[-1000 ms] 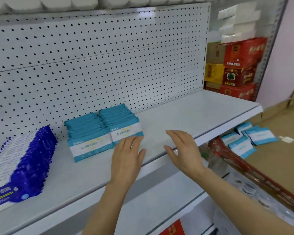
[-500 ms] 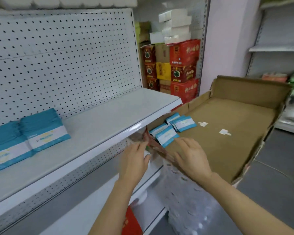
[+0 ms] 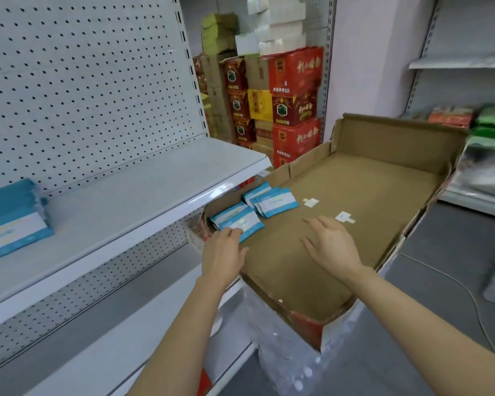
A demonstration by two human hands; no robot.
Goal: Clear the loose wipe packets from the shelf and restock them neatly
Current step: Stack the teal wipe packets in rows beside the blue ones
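Observation:
Several loose teal-and-white wipe packets lie in two small piles in a flat cardboard box (image 3: 377,195): a near pile (image 3: 237,220) and a far pile (image 3: 275,200). My left hand (image 3: 223,252) reaches over the box's left edge, its fingertips touching the near pile. My right hand (image 3: 332,244) hovers over the bare box floor, fingers spread and holding nothing. A neat stack of the same packets (image 3: 10,215) stands on the white shelf (image 3: 132,192) at far left.
A white pegboard back panel (image 3: 83,81) rises behind the shelf. Red and yellow cartons (image 3: 292,101) are stacked behind the shelf's end. Another shelf with bagged goods (image 3: 486,150) stands at right. Two white stickers (image 3: 345,217) lie in the box. The box sits on wrapped bottles (image 3: 283,352).
The view has swung right from the shelf stack to the cardboard box. Both hands left the shelf edge and moved over the box; my left hand now reaches the near packet pile.

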